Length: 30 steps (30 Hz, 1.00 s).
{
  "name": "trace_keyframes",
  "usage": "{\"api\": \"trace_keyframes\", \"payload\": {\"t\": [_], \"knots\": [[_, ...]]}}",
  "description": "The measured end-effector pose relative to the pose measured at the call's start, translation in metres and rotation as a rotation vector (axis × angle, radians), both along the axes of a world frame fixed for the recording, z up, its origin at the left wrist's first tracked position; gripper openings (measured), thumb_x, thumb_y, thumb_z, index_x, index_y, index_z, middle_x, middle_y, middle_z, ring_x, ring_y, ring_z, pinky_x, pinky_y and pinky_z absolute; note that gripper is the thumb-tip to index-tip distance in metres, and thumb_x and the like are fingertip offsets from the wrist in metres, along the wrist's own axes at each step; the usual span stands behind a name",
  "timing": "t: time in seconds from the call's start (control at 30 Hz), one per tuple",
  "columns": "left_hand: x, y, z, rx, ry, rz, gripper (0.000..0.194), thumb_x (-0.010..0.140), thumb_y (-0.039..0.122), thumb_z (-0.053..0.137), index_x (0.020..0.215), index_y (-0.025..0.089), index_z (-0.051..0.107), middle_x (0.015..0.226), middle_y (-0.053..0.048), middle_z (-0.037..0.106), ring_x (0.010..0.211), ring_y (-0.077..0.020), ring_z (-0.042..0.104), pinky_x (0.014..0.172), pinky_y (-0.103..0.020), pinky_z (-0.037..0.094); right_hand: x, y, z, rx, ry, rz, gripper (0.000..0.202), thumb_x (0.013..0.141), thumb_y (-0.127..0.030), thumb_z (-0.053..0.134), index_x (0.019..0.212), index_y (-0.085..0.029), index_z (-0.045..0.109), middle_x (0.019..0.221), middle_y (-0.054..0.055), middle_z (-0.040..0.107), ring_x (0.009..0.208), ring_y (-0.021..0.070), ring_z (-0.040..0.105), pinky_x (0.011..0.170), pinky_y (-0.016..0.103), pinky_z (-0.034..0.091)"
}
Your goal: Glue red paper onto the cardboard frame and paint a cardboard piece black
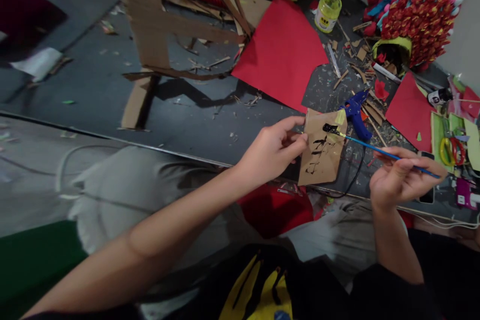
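My left hand [270, 149] is closed on the left edge of a small brown cardboard piece [330, 167] at the table's near edge. Black painted strokes run down the cardboard, and a thick black patch [330, 128] lies near its top. In my right hand [399, 180] is a thin paintbrush [369, 145] with a blue handle, gripped between thumb and fingers. The brush tip points left and meets the right end of the black patch. Just beyond the cardboard's upper right corner lies a blue glue gun [357, 112].
Red paper [281, 55] covers the table behind the cardboard. A yellowish jar [328, 11] stands farther back. Bent cardboard strips [146, 20] rise at left. On the right are scraps, red-handled scissors [458, 151], a small dark bottle [439, 96] and a large red decorated piece [416, 20].
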<state>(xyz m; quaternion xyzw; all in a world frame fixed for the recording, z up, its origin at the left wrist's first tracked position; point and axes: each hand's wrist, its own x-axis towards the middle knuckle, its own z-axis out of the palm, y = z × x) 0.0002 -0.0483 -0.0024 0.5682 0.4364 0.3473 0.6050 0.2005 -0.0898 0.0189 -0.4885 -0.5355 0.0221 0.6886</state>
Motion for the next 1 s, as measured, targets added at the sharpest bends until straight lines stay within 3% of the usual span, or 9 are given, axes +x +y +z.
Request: {"api": "trace_keyframes", "payload": {"t": [0.23,0.5,0.7,0.83,1.0], "knots": [[0.0,0.0,0.001,-0.032,-0.011,0.0,0.035,0.08,0.029,0.05,0.11,0.014,0.057,0.063,0.002,0.06,0.051,-0.008,0.052,0.046,-0.015,0.046,0.004,-0.001,-0.005,0.064,-0.099,-0.073,0.025,0.081,-0.039,0.06,0.083,-0.025,0.039,0.068,-0.009,0.056,0.053,0.0103,0.063,0.042,0.025,0.055],[0.001,0.0,0.0,-0.045,-0.031,0.005,0.034,0.08,0.031,0.05,0.108,0.014,0.056,0.063,0.001,0.059,0.052,-0.0086,0.053,0.046,-0.014,0.047,0.001,-0.004,0.0,0.052,-0.21,0.024,0.016,0.086,-0.032,0.056,0.087,-0.024,0.042,0.073,-0.006,0.061,0.06,0.0117,0.066,0.051,0.028,0.058],[0.003,0.0,-0.004,-0.022,0.006,-0.013,0.034,0.08,0.032,0.051,0.107,0.013,0.056,0.064,0.001,0.061,0.053,-0.0094,0.054,0.046,-0.016,0.048,-0.007,-0.011,0.012,-0.04,-0.309,0.1,0.014,0.086,-0.023,0.055,0.095,-0.025,0.044,0.082,-0.004,0.065,0.069,0.0119,0.068,0.06,0.03,0.061],[0.003,-0.003,-0.004,-0.041,-0.006,-0.034,0.034,0.08,0.031,0.051,0.109,0.015,0.055,0.068,0.0,0.063,0.056,-0.0097,0.056,0.046,-0.015,0.047,-0.006,-0.014,0.01,-0.151,-0.276,0.122,0.023,0.08,-0.018,0.061,0.098,-0.024,0.047,0.087,-0.002,0.068,0.075,0.0133,0.069,0.061,0.03,0.061],[0.003,-0.004,-0.001,-0.078,0.008,-0.034,0.034,0.079,0.031,0.052,0.109,0.016,0.056,0.066,0.001,0.064,0.054,-0.0098,0.056,0.045,-0.015,0.047,-0.007,-0.016,0.007,-0.303,-0.223,0.158,0.017,0.081,-0.017,0.06,0.096,-0.022,0.053,0.089,0.0,0.07,0.078,0.0134,0.07,0.063,0.028,0.062]]}}
